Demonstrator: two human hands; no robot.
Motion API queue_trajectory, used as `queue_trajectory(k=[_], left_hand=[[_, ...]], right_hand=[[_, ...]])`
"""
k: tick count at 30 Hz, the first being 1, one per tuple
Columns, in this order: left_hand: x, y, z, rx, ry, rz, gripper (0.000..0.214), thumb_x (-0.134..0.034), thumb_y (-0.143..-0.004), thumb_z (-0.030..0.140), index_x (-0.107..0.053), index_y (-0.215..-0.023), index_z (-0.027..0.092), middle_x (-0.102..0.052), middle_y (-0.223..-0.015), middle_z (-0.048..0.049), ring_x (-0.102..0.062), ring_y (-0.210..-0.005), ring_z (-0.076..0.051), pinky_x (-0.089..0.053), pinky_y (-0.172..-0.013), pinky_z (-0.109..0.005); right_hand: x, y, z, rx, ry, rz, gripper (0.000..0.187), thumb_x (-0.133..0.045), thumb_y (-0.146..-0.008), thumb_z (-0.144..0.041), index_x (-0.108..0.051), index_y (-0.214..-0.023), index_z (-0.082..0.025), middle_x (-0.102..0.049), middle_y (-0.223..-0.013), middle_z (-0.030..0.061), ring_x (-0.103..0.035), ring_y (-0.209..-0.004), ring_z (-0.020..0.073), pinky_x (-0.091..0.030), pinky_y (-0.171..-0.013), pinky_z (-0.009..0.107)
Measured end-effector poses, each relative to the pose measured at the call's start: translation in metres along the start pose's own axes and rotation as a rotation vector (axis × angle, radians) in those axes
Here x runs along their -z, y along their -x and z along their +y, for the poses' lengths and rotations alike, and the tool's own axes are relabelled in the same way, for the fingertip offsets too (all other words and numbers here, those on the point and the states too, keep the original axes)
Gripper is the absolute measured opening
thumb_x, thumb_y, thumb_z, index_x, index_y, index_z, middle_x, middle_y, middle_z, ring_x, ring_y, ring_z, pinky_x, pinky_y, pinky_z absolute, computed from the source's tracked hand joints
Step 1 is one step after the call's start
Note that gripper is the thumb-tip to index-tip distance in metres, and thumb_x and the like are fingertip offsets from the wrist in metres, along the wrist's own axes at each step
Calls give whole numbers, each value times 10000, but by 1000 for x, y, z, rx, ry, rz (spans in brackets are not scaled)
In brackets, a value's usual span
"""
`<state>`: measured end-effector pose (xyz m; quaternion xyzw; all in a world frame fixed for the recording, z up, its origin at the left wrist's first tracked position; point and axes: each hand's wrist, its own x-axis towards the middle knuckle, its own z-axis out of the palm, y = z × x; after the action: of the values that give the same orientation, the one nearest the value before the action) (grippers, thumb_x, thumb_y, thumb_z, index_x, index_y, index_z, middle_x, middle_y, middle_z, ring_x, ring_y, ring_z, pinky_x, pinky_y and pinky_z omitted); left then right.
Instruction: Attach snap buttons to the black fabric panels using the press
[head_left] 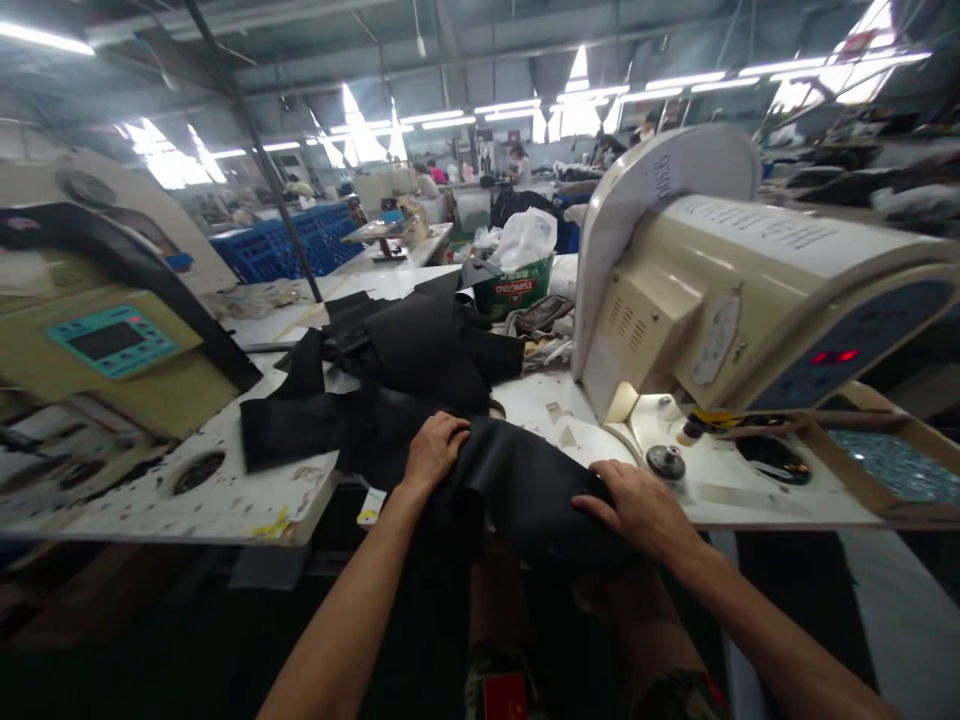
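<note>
The black sheet [532,480], draped at the front edge of the worktop [544,392], seems to be being straightened: its left part is apparently pinched between the bent fingers of the left hand [436,450], while its right part is touched by the right hand [637,505], thumb and forefinger parted, though whether it is gripped there cannot be told. A level hold at both sides seems called for next. The sheet's lower edge is lost in shadow, and its border with the black pile [427,345] cannot be made out.
</note>
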<state>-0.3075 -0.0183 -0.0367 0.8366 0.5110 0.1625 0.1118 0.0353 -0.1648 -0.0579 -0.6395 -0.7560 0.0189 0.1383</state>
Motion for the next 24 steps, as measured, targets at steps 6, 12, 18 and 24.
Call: queue_trajectory(k=[6,12,18,24], left_hand=[[8,1,-6,6,-78,53,321,-450,-1045,400,-711,-1164,256,-663,-1164,-87,-569,-1124,-278,-458,-925,-388],[3,1,-20,-7,-90,121,232,-533,-1018,352,-731,-1115,278,-685,-1135,-51,-594,-1076,-245,-490,-831,-345],[-6,-3,-29,-3,-44,153,188,-607,-990,342,-757,-1086,283,-698,-1082,-31,-610,-1028,-226,-493,-913,-343],[-9,-4,-31,-4,-34,194,184,-626,-977,345,-768,-1072,277,-692,-1054,-42,-614,-1020,-231,-500,-907,-352]], right_hand=[[21,-34,-7,44,2,-84,400,-621,-966,-557,-614,-1211,-241,-697,-1140,92,-716,-934,268,-512,-750,347],[19,-62,4,109,-192,-12,342,-744,-910,-451,-707,-1191,-259,-660,-1204,86,-674,-1023,249,-513,-914,371],[-7,-43,17,230,-535,42,214,-611,-1007,-357,-771,-1130,-288,-695,-1093,69,-643,-1061,229,-510,-988,383],[-18,-44,22,203,-571,91,162,-655,-979,-340,-775,-1070,-281,-698,-1070,64,-643,-1041,236,-525,-972,408]])
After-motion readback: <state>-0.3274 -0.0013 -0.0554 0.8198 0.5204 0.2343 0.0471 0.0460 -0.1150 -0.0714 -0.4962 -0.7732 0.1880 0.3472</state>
